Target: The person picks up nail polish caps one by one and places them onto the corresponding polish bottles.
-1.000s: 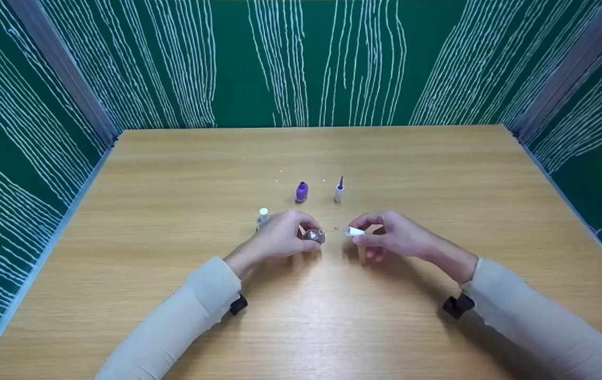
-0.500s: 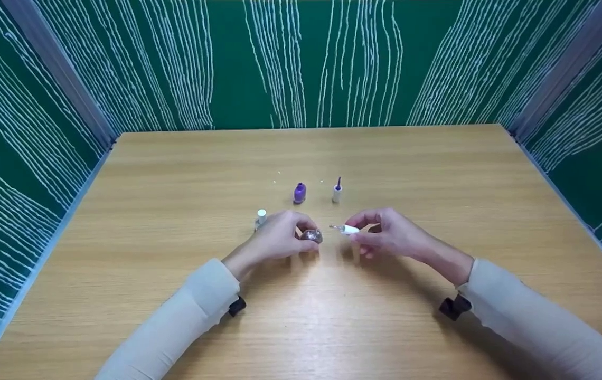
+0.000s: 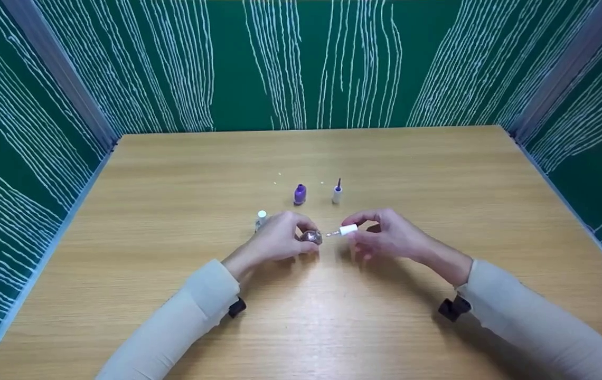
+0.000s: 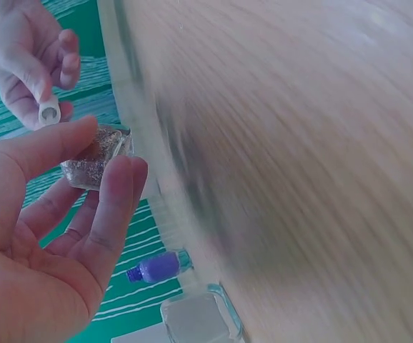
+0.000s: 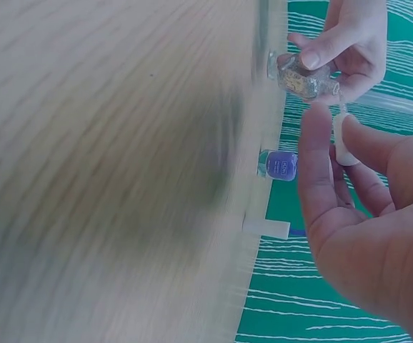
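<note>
My left hand (image 3: 280,236) grips a small clear nail polish bottle (image 4: 96,161) filled with silvery glitter, tilted so its neck faces right. In my right hand (image 3: 388,235) a white nail polish cap (image 3: 348,229) is pinched between thumb and fingers. The cap's thin brush (image 3: 332,233) points left, its tip right by the bottle's mouth. Behind the hands a purple nail polish bottle (image 3: 300,195) stands upright without a cap. To its right a white cap with a purple brush (image 3: 337,193) stands brush up.
Just behind my left hand stands a clear bottle with a white cap (image 3: 262,217), partly hidden by the hand. A few tiny white specks lie on the wooden table (image 3: 200,174) farther back. Green walls with white lines rise behind and beside the table.
My right hand has shifted slightly left, bringing the brush tip nearer the glitter bottle's mouth, and the cap has tilted so the brush points slightly downward. My left hand stays nearly still.
</note>
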### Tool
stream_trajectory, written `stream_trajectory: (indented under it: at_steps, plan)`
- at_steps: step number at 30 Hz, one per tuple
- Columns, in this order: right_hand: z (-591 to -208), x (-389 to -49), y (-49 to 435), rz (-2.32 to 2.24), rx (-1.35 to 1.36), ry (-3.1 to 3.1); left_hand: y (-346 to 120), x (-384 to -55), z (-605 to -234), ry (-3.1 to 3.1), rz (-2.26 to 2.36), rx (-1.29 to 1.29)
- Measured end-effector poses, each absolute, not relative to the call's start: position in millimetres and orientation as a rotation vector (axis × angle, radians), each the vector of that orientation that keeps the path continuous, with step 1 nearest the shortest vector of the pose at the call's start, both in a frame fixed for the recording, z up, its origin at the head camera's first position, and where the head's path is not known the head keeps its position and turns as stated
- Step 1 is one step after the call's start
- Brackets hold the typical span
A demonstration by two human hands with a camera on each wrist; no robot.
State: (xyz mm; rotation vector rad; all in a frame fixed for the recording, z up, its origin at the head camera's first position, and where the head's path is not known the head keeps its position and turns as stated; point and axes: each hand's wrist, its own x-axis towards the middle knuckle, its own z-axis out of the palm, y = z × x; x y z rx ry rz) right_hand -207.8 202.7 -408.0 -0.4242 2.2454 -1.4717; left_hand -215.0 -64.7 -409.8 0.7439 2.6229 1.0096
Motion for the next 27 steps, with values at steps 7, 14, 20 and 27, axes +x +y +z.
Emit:
stream_trajectory:
  at_steps: [7, 14, 20, 27]
  plan:
    - [-406.3, -209.2, 201.5, -1.55, -0.362, 2.225, -64.4, -214.7, -410.1, 2.619, 1.015, 0.735]
    - [-407.6, -211.7, 201.0, -1.566, -0.352, 2.228, -63.6, -214.0, -409.5, 2.609, 1.029, 0.718]
    - [-409.3, -211.4, 198.3, -1.55, -0.372, 2.236, -62.9, -214.5, -408.5, 2.603, 1.05, 0.742]
    - [-409.7, -212.1, 195.2, -1.532, -0.386, 2.232, -63.8, -214.5, -409.8, 2.587, 1.059, 0.736]
